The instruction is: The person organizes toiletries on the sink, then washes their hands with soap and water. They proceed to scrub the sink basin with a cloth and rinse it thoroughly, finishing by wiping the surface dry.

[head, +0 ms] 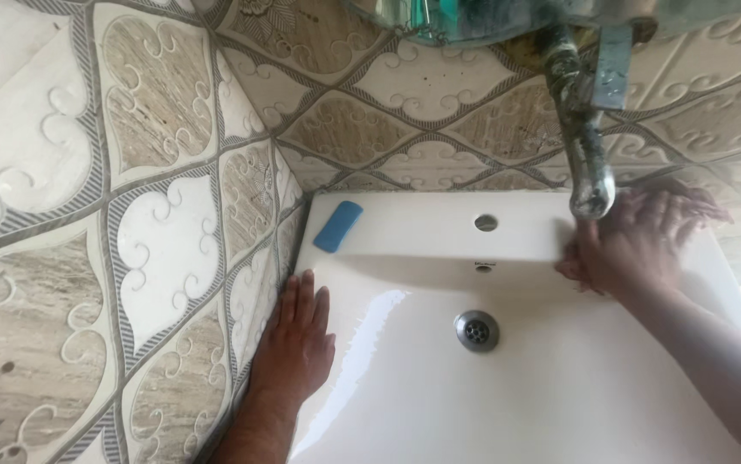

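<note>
Against the left rim of the white washbasin point(559, 404) the left hand point(299, 339) lies flat, palm down, fingers straight and together, pointing toward the far wall; it grips nothing. Its outer edge sits in the seam where the basin meets the patterned wall tiles point(164, 241). The forearm runs off the near edge of the frame.

At the far right corner of the basin the right hand point(637, 241) rests on the rim, fingers spread and extended toward the far wall. It looks open, pressed on the ledge; whether anything is under the palm cannot be told. The right forearm crosses the basin's right side and leaves the frame at the lower right.

Surroundings: a blue bar of soap point(338, 226) lies on the far left ledge, well apart from both hands. An empty round tap hole point(486, 222) sits in the middle of the far ledge, a small overflow slot just below it. The metal drain point(477, 330) is in the bowl between the two hands, touched by neither.

Obstruction: a stained metal pipe point(583, 129) hangs down from the wall at upper right, its lower end overlapping the right hand's fingers in view. A glass shelf point(439, 21) is cut off at the top edge. Fingertips of the right hand are blurred.
</note>
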